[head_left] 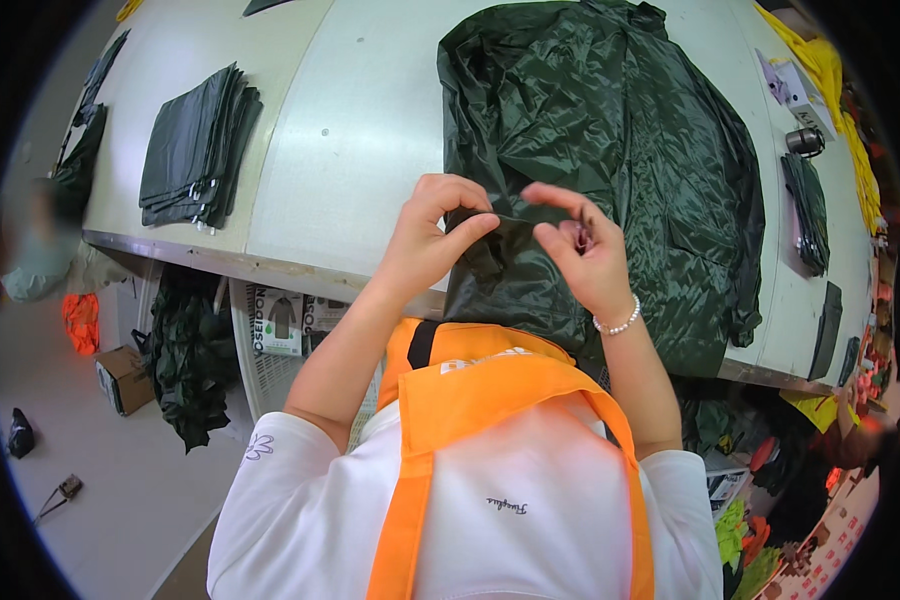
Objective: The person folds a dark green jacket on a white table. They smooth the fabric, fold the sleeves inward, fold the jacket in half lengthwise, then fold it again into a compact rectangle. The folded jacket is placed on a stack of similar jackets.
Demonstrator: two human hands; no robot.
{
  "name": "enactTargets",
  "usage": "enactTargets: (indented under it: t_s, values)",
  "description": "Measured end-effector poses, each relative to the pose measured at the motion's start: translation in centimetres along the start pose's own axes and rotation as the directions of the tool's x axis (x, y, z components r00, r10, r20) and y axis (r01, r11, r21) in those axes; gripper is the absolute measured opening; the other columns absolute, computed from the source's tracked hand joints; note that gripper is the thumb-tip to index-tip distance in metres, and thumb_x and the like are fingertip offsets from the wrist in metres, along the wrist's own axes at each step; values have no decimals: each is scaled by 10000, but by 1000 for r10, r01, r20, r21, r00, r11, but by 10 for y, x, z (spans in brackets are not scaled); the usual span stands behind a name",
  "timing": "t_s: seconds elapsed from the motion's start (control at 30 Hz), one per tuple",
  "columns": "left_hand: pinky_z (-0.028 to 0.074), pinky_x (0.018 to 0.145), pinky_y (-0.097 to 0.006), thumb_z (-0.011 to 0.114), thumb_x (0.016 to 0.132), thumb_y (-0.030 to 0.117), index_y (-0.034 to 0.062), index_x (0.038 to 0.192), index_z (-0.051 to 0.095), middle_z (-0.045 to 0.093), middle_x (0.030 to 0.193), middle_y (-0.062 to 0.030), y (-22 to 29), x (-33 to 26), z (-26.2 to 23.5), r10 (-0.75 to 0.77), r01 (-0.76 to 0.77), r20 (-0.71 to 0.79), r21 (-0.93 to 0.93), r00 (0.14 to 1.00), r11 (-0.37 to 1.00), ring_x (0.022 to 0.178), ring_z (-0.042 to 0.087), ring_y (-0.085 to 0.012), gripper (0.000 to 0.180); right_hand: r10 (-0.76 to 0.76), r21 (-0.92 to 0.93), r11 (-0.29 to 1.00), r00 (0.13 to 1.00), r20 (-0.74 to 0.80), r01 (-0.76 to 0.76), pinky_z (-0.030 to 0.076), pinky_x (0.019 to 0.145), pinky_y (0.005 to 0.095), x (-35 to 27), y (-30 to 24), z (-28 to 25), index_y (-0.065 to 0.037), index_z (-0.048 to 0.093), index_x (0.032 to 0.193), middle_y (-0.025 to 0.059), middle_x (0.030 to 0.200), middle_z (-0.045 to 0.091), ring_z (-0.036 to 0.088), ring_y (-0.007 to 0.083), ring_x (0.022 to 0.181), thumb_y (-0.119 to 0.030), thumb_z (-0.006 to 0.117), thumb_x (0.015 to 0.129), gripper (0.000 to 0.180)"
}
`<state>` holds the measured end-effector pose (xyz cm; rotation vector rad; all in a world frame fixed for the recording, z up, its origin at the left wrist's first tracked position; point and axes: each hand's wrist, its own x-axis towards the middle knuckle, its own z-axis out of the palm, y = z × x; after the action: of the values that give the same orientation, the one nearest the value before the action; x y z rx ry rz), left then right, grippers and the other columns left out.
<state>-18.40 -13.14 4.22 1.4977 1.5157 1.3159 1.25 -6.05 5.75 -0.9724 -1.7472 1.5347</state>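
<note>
A shiny dark green garment (pixel 610 140) lies spread on the white table (pixel 360 130), its near end hanging over the table's front edge. My left hand (pixel 432 240) pinches a fold of the garment's near edge between thumb and fingers. My right hand (pixel 580 250), with a bead bracelet at the wrist, pinches the same edge just to the right. Both hands hold the fabric slightly raised in front of my orange apron (pixel 470 400).
A stack of folded dark green pieces (pixel 198 145) sits at the table's left. Smaller dark folded items (pixel 808 210) and a small box (pixel 795 90) lie at the right. Yellow fabric (pixel 840 90) runs along the far right. Boxes and dark fabric (pixel 195 360) sit under the table.
</note>
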Motion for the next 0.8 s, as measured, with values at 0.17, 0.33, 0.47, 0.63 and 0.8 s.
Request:
enactTargets:
  t_s: [0.17,0.33,0.47,0.63,0.8]
  values:
    - [411,778,-280,638,825,67,40,819,622,624,809,-20,6,7,-1,270,-266,-23,113,963,957,842,521,-159,32,118,131,982,981,156,-138,334,555,170,4,-4,1,-30,646,879,-76,703,544,398,-2,615,-114,643,881,85]
    - [371,606,-203,601,872,58,35,975,613,513,646,19,15,0,5,-155,157,36,-371,987,915,608,420,-54,105,130,191,970,984,124,-152,349,563,172,6,-8,0,-34,659,918,-81,726,555,413,0,633,-155,636,898,124]
    - [333,557,-195,586,880,35,51,1141,547,467,602,59,20,0,6,-151,158,49,-335,987,929,577,375,-14,264,-55,4,998,998,-4,55,336,538,188,3,-20,4,-31,680,931,-66,707,547,392,11,606,-114,678,850,117]
    - [338,585,-162,538,894,3,35,1229,497,526,674,59,21,0,9,-130,166,133,-312,983,935,638,435,1,339,-47,-191,980,998,30,52,344,534,198,4,-19,7,-6,653,848,-14,745,571,409,48,588,-65,710,788,102]
    - [407,665,-171,537,876,-9,27,1204,516,597,746,22,21,-4,10,-126,188,157,-490,980,851,707,524,-25,330,-97,-120,989,993,-67,88,382,559,199,3,-8,13,-3,590,860,-7,747,568,446,49,622,-54,632,862,66]
